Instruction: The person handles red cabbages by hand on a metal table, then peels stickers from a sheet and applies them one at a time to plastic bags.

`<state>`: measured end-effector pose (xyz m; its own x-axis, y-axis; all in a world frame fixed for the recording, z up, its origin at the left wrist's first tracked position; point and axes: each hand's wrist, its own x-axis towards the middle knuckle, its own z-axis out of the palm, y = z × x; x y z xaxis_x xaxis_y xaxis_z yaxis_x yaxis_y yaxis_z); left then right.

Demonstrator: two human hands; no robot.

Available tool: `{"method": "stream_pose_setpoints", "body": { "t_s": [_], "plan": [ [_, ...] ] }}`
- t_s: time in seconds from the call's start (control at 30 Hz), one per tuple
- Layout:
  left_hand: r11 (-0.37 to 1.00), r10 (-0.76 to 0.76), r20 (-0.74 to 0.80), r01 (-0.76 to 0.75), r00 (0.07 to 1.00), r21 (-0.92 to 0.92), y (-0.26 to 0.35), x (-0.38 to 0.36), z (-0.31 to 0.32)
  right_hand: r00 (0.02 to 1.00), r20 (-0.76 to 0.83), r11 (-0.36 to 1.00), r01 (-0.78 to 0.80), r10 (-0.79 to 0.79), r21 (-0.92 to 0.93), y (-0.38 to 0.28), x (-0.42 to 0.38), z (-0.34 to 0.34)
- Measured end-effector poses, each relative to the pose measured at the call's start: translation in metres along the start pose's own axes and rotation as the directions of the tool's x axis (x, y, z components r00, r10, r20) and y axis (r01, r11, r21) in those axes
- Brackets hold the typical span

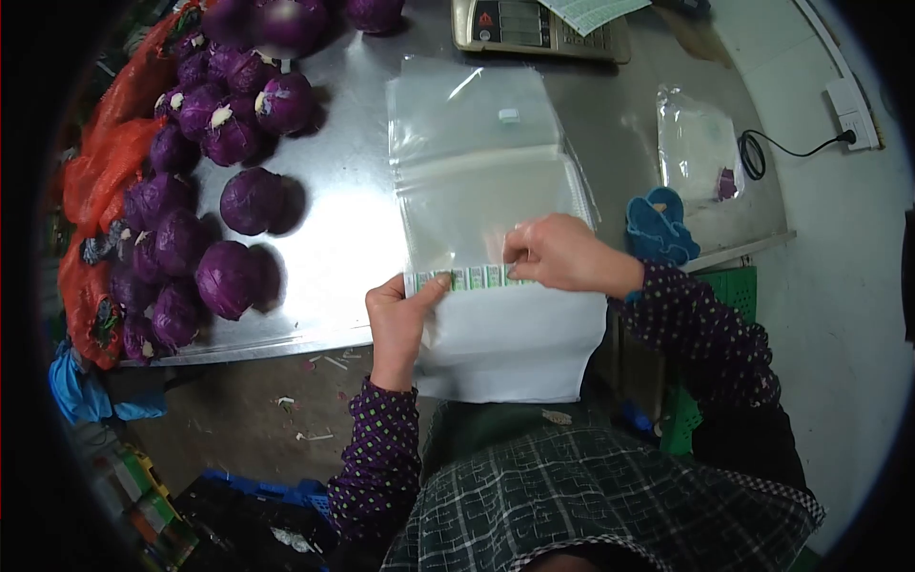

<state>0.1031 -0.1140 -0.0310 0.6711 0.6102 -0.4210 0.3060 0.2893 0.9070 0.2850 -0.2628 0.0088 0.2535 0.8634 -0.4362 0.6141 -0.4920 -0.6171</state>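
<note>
A white sheet of stickers [515, 334] hangs over the table's front edge, with a row of small green-and-white stickers [477, 277] along its top. My left hand [396, 319] grips the sheet's left side, thumb on top near the row's left end. My right hand [567, 255] is closed in a pinch at a sticker toward the row's right; its fingertips partly hide what they hold. Under and beyond the sheet lies a stack of clear plastic bags [486, 205]. One small pale sticker [510, 115] sits on the upper part of the top bag.
Several purple cabbages [229, 279] cover the metal table's left side, beside red mesh netting [105, 181]. A weighing scale [519, 27] stands at the back. At right are another clear bag [701, 143], a blue cloth-like item [658, 227] and a black cable [753, 157].
</note>
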Motion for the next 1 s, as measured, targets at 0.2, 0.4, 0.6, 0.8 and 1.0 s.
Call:
{"method": "stream_pose_setpoints", "body": {
  "t_s": [0.2,0.4,0.6,0.8,1.0],
  "plan": [
    [0.99,-0.139,-0.01,0.139,0.99,0.005,-0.005,0.005,0.006,0.929,-0.305,0.942,0.108,-0.21,-0.319,0.0,-0.019,0.028],
    [0.985,-0.132,0.079,0.139,0.988,-0.098,-0.003,0.009,-0.005,0.901,-0.433,0.972,0.069,0.037,0.227,0.014,-0.017,0.013],
    [0.929,0.17,0.426,-0.289,0.889,0.231,-0.021,0.022,0.026,0.751,-0.57,0.932,-0.169,0.333,0.322,0.072,0.045,0.027],
    [0.977,0.069,0.409,-0.144,0.91,0.156,-0.027,0.025,0.023,0.931,-0.337,0.953,-0.22,0.141,-0.209,0.058,0.018,0.034],
    [0.956,0.05,0.552,-0.199,0.833,0.215,0.0,0.003,0.021,0.929,-0.339,0.964,-0.058,0.148,0.261,0.062,0.025,0.041]
  ]
}}
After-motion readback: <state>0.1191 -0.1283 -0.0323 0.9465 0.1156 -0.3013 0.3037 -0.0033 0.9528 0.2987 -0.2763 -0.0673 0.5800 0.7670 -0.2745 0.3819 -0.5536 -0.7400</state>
